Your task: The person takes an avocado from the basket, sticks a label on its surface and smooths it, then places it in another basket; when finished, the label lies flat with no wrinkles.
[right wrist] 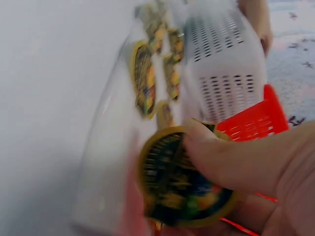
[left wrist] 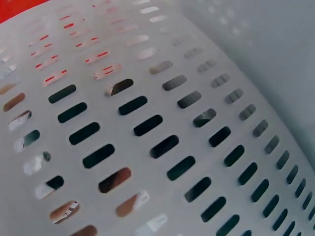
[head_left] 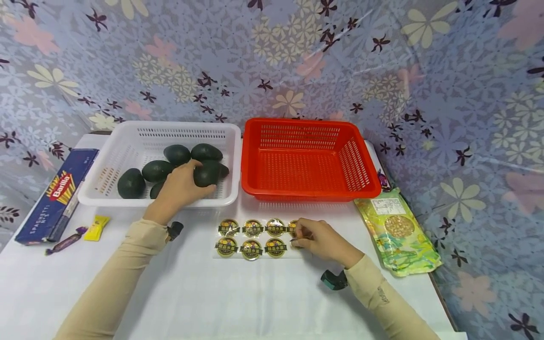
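Inside the white basket [head_left: 170, 203], my left hand [head_left: 180, 189] grips a dark green avocado [head_left: 207, 174], fingers over its far side and thumb at its near side. Several more avocados [head_left: 131, 183] lie around it. The left wrist view shows mostly the slotted basket wall [left wrist: 147, 108], with the hand hidden behind it. At the right end of a sheet of round gold-and-black stickers [head_left: 250, 249], my right hand [head_left: 325, 241] pinches one sticker [right wrist: 165, 182]. Its printed face shows under the thumb [right wrist: 221, 160] in the right wrist view, with fingers behind it.
A red basket [head_left: 314, 194] holding nothing stands right of the white one. At left lie a blue spaghetti box [head_left: 59, 196], a yellow candy [head_left: 97, 228] and a purple-wrapped candy [head_left: 65, 241]. A green-yellow bag [head_left: 399, 236] lies at the right edge before a floral curtain [head_left: 272, 61].
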Demonstrator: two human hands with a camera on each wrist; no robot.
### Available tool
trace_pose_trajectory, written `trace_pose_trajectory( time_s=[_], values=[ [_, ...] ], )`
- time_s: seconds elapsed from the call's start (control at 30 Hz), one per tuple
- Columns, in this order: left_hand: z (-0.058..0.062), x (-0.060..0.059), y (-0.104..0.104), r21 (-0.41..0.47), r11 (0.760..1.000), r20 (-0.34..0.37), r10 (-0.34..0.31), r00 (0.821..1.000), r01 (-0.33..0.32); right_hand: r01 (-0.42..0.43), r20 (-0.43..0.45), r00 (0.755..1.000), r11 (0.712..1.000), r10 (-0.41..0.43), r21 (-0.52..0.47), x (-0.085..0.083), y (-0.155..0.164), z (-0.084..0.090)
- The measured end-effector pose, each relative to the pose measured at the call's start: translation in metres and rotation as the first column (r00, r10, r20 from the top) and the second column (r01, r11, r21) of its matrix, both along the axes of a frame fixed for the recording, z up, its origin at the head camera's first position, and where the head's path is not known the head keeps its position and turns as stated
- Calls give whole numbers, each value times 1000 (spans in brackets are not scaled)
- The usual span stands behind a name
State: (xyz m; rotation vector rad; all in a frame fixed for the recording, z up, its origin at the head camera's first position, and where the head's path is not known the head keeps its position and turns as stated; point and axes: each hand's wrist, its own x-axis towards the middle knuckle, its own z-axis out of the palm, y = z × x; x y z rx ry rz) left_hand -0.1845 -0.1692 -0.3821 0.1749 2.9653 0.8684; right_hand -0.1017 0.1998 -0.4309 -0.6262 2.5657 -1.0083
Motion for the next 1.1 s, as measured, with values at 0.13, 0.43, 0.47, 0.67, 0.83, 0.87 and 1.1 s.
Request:
trace_pose_trajectory(
  time_s=[0.13, 0.43, 0.47, 0.67, 0.83, 0.87, 1.1],
  values=[
    [5, 5, 2, 130, 990, -58, 59, 997, -51, 37, -17, 999, 993, -39, -108, 0, -3, 11],
    [29, 27, 15, 715, 695, 137, -35, 990, -74, 155, -58, 976, 856, -210, -492, 0, -30, 59],
    [30, 30, 19, 776, 628, 146, -82, 986, -63, 152, -62, 974, 828, -219, -539, 0, -35, 66],
    [26, 50, 49, 915, 401, 80, -272, 959, 37, 99, -71, 979, 746, -193, -659, 1, -65, 102],
    [24, 65, 67, 909, 394, -7, -316, 949, 138, 86, -108, 972, 746, -207, -660, 5, -84, 116],
    [24, 67, 70, 907, 388, -29, -324, 945, 161, 84, -114, 970, 743, -213, -664, 6, -86, 118],
    [26, 75, 77, 912, 321, -140, -343, 929, 256, 97, -126, 961, 727, -246, -680, 8, -92, 122]
  ],
)
